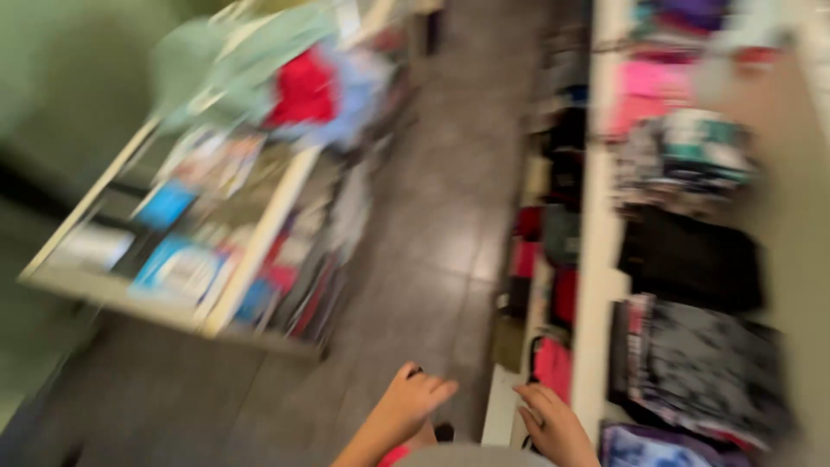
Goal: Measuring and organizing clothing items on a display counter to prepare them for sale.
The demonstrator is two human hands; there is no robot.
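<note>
The view is blurred by motion. My left hand [413,401] hangs low at the bottom centre over the grey tiled floor [432,216], fingers loosely apart, with nothing visibly in it. My right hand [556,424] is at the bottom, next to the white edge of a shelf unit [596,259], fingers spread and apparently holding nothing. It is closest to a pink folded item [553,363] on a lower shelf.
Folded clothes, black [692,259], grey patterned [709,363] and pink [648,91], lie stacked on the shelf unit at right. At left stands a white-framed display table [251,259] with packaged items and heaped green [242,60] and red [303,86] garments. An aisle runs between them.
</note>
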